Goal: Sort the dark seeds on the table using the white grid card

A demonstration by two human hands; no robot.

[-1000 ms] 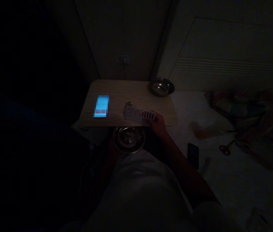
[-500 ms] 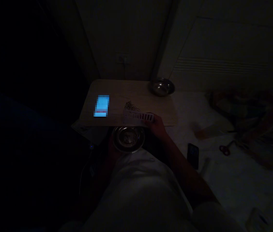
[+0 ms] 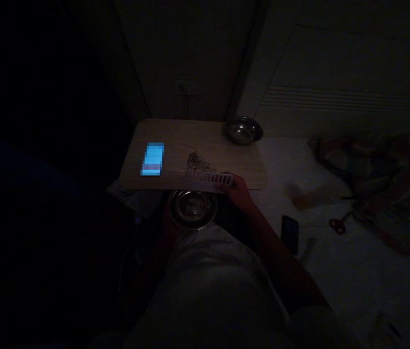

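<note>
In dim light, my right hand (image 3: 237,189) grips the right end of a pale slotted plastic strip (image 3: 205,180), which looks like a small rack or tray. The strip lies along the front edge of a small wooden table (image 3: 176,133). Just behind it, small dark grains (image 3: 196,160) are scattered on the tabletop. Below that edge, my left hand (image 3: 171,220) holds a round metal bowl (image 3: 210,217) by its left side, the fingers mostly lost in shadow. Some small bits lie inside the bowl.
A lit phone (image 3: 153,159) lies on the table's left. Another metal bowl (image 3: 244,132) stands at its back right corner. On the white sheet to the right are a dark phone (image 3: 290,234), red-handled scissors (image 3: 338,226) and a crumpled colourful cloth (image 3: 368,155).
My right hand has drawn the slotted strip slightly towards me and to the right, onto the table's front edge. More of the dark grains show behind it. The bowl stays put.
</note>
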